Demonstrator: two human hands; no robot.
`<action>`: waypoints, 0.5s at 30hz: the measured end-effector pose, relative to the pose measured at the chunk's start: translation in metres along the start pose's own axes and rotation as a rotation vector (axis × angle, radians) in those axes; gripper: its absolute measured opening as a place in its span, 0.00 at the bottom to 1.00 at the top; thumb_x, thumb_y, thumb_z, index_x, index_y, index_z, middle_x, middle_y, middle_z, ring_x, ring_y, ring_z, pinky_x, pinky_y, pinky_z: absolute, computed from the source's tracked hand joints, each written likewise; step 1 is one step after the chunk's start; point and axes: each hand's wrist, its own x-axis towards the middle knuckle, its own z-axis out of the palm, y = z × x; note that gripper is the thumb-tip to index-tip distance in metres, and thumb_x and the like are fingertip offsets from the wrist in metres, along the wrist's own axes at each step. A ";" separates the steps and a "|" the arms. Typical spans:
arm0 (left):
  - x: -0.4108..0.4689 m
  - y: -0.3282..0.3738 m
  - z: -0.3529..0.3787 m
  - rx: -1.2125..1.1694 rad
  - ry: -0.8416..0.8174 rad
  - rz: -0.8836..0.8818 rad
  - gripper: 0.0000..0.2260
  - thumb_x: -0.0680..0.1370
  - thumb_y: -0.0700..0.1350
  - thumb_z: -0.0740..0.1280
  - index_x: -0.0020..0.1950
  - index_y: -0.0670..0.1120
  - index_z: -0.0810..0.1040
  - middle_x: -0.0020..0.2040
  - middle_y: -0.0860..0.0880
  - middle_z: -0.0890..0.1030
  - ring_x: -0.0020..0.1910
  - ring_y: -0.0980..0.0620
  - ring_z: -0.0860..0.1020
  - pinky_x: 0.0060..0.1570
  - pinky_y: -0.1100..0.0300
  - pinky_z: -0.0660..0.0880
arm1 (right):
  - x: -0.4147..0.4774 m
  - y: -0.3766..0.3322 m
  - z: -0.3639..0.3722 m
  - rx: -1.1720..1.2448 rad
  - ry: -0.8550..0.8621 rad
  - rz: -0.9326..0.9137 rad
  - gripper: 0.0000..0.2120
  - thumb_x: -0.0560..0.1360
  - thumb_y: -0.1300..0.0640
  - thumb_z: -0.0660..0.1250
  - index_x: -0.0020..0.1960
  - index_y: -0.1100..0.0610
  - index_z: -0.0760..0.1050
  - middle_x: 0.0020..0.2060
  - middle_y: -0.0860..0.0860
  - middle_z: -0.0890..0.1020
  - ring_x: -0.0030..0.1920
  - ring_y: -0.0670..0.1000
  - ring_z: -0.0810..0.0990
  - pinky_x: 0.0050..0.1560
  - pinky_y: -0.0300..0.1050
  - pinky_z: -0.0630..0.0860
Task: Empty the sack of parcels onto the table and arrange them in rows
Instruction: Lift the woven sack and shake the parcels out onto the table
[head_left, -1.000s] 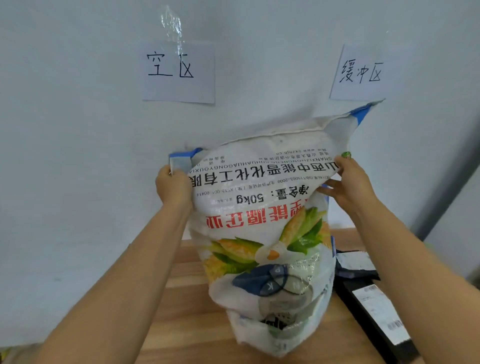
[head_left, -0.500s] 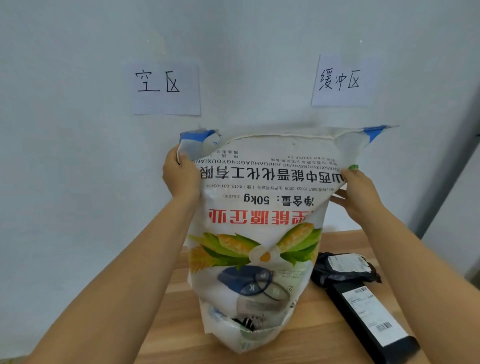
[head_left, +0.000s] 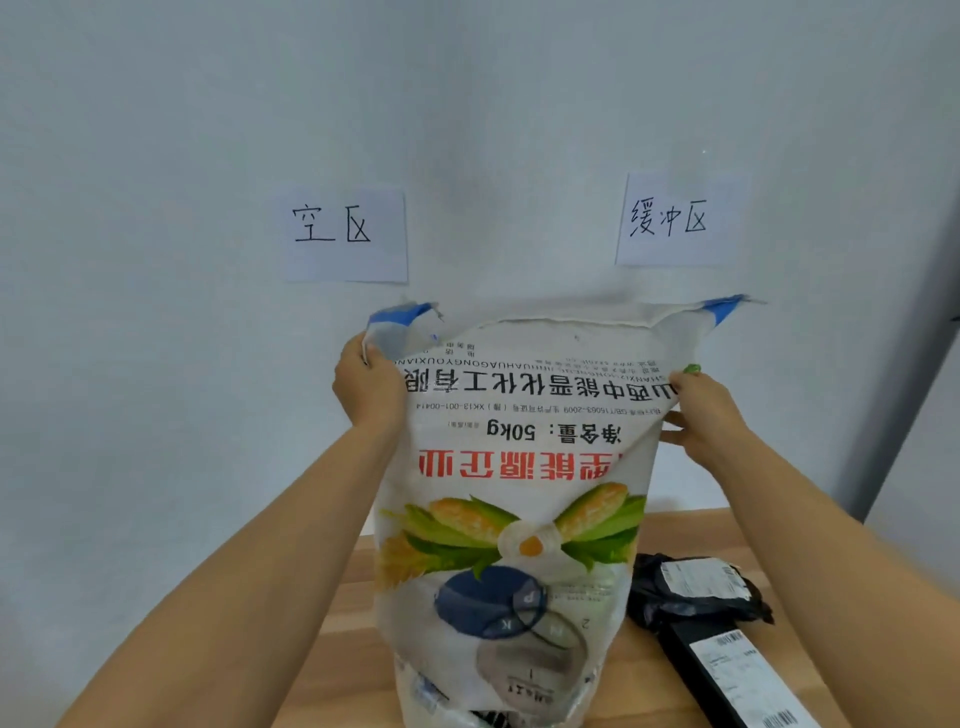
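Sack is held upside down over the wooden table, print inverted, stitched end up, open end down at the near edge of view. Left hand grips the top left corner just under the blue flap, fingers curled tight on the fabric. Right hand pinches the top right edge: thumb on the front face, other fingers behind the sack, clamped on it. Fabric is stretched fairly flat between the two hands, lower part bulging. Something dark shows at the open end, too cut off to identify. Two parcels are on the table right of the sack: a crumpled black bag parcel with a white label, touching the sack's side or just beside it, can't tell which, and a long black parcel with a white barcode label, nearer, running to the near right. Far wall has two handwritten paper signs, left sign and right sign, above the sack.
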 end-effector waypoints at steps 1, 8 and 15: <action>0.004 0.004 -0.001 -0.014 0.003 0.015 0.14 0.83 0.42 0.54 0.63 0.45 0.76 0.57 0.47 0.79 0.54 0.48 0.77 0.53 0.56 0.74 | 0.001 -0.006 0.002 0.023 -0.003 -0.028 0.07 0.78 0.61 0.57 0.46 0.54 0.73 0.44 0.53 0.80 0.44 0.54 0.77 0.47 0.54 0.78; 0.001 0.004 0.001 0.037 -0.056 0.057 0.14 0.83 0.43 0.54 0.65 0.45 0.74 0.57 0.48 0.78 0.54 0.49 0.76 0.50 0.58 0.73 | 0.005 -0.001 0.013 -0.011 -0.016 -0.039 0.06 0.78 0.60 0.57 0.50 0.56 0.72 0.48 0.57 0.79 0.46 0.55 0.76 0.42 0.50 0.79; 0.006 0.012 -0.001 0.015 -0.012 0.101 0.14 0.83 0.43 0.54 0.64 0.45 0.75 0.58 0.46 0.79 0.54 0.48 0.76 0.52 0.58 0.72 | 0.009 -0.011 0.016 0.064 -0.005 -0.090 0.07 0.78 0.61 0.56 0.51 0.56 0.73 0.48 0.56 0.80 0.45 0.54 0.78 0.40 0.48 0.78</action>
